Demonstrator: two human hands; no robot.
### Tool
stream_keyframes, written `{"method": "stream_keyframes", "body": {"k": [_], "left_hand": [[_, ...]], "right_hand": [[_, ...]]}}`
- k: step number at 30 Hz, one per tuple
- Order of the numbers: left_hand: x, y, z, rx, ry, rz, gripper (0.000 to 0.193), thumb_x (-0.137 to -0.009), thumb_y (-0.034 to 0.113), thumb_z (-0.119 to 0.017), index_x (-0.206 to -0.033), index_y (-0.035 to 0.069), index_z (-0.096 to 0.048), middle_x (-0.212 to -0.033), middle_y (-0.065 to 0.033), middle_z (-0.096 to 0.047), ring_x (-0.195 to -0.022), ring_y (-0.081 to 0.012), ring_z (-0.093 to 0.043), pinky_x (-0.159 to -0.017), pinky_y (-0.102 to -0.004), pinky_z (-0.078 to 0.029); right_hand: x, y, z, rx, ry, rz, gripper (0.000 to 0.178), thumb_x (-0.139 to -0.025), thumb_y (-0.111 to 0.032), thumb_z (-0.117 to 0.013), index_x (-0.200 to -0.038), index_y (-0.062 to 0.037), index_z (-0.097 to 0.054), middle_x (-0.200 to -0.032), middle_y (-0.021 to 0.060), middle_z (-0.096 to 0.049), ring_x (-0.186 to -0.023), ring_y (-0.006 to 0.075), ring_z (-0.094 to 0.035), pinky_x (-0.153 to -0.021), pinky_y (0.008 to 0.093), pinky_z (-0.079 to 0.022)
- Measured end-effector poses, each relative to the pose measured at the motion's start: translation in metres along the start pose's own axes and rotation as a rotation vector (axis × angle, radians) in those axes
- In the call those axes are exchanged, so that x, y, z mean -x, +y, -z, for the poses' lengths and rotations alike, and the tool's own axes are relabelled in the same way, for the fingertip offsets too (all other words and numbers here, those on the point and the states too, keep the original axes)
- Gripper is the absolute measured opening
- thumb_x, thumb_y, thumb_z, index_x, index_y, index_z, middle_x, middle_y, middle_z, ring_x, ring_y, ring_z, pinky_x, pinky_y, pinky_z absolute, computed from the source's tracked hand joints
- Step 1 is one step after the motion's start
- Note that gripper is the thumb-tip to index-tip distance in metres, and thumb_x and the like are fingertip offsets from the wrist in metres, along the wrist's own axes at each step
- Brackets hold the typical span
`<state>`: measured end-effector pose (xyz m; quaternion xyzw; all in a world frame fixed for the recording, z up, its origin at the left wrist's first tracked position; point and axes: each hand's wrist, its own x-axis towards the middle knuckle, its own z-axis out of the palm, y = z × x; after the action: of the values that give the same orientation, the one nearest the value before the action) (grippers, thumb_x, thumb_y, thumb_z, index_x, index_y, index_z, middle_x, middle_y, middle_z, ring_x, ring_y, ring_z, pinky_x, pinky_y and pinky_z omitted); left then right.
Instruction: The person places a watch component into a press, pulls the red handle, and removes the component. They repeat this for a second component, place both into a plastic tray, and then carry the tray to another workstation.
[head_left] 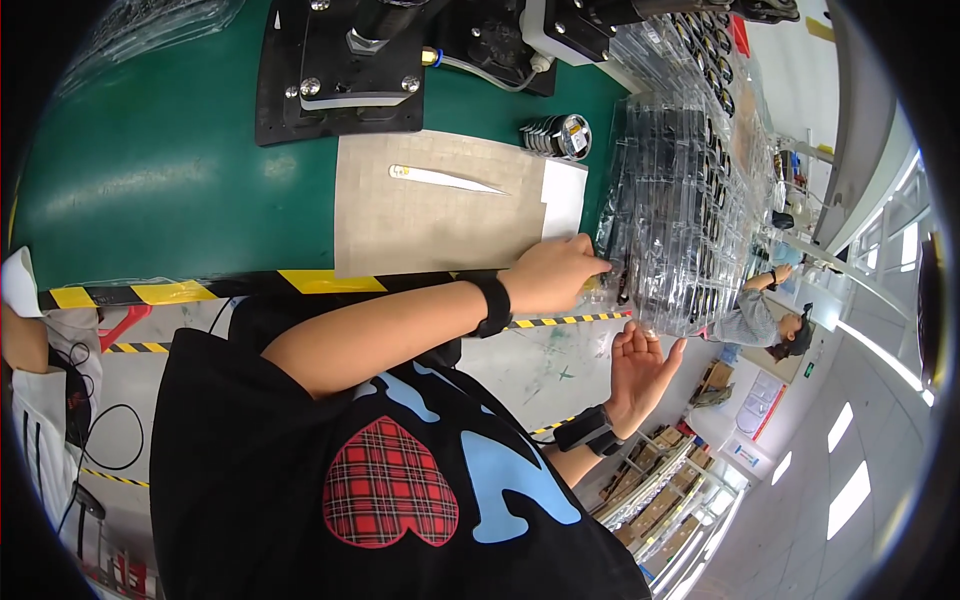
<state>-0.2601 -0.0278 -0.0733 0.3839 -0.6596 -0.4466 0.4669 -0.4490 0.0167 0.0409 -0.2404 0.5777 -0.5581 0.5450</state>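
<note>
Right, my L hand (pixel 553 275) is at the near L edge of the stacked clear trays (pixel 665 225), fingers bunched together; can't tell if they're pinching a tray edge or just resting there, tips partly hidden. My R hand (pixel 641 372) is open, palm up, fingers loosely curled, tips just by the trays' lower edge; can't tell if they touch. Trays sit at the R end of the green bench (pixel 170 190), w/ dark round parts (pixel 716 160) showing thru the plastic. Just L of the trays, a short stack of discs (pixel 572 136) stands on the bench. Nearer the middle, a beige mat (pixel 440 235) w/ a white tapered strip (pixel 445 180) lying on it & a white sheet (pixel 566 198) at its R end. Black fixture (pixel 340 112) behind the mat; yellow-black tape (pixel 325 282) along the bench's front edge. Co-worker (pixel 765 318) in bkgd, far R.
</note>
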Motion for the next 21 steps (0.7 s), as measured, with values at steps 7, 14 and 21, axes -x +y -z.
{"method": "stream_keyframes", "body": {"k": [7,14,21], "left_hand": [[-0.023,0.014,0.001,0.412,-0.161,0.184,0.041,-0.078,-0.006,-0.051,-0.118,-0.002,-0.059,-0.113,-0.0197,-0.058,-0.106,-0.0304,-0.057,-0.086,-0.0380,-0.048],[-0.026,0.024,0.004,0.365,-0.219,0.098,0.041,-0.081,-0.009,-0.049,-0.121,-0.004,-0.056,-0.115,-0.0199,-0.058,-0.110,-0.0299,-0.058,-0.089,-0.0366,-0.048],[-0.015,0.039,0.008,1.035,-0.163,0.281,0.052,-0.082,-0.018,-0.044,-0.132,-0.003,-0.046,-0.125,-0.0153,-0.054,-0.123,-0.0249,-0.051,-0.101,-0.0319,-0.044]], "right_hand": [[-0.001,0.003,-0.002,-0.064,-0.055,0.031,0.051,-0.086,-0.044,-0.064,-0.096,0.0058,-0.059,-0.095,0.0177,-0.064,-0.091,0.0264,-0.061,-0.101,0.0502,-0.041],[-0.006,0.010,0.007,-0.063,-0.032,0.084,0.053,-0.085,-0.045,-0.065,-0.100,0.0051,-0.057,-0.099,0.0176,-0.062,-0.097,0.0275,-0.059,-0.106,0.0547,-0.036],[-0.010,0.033,-0.011,-0.258,0.091,0.010,0.059,-0.082,-0.048,-0.067,-0.108,0.0027,-0.054,-0.118,0.0162,-0.053,-0.115,0.0294,-0.049,-0.106,0.0549,-0.035]]}}
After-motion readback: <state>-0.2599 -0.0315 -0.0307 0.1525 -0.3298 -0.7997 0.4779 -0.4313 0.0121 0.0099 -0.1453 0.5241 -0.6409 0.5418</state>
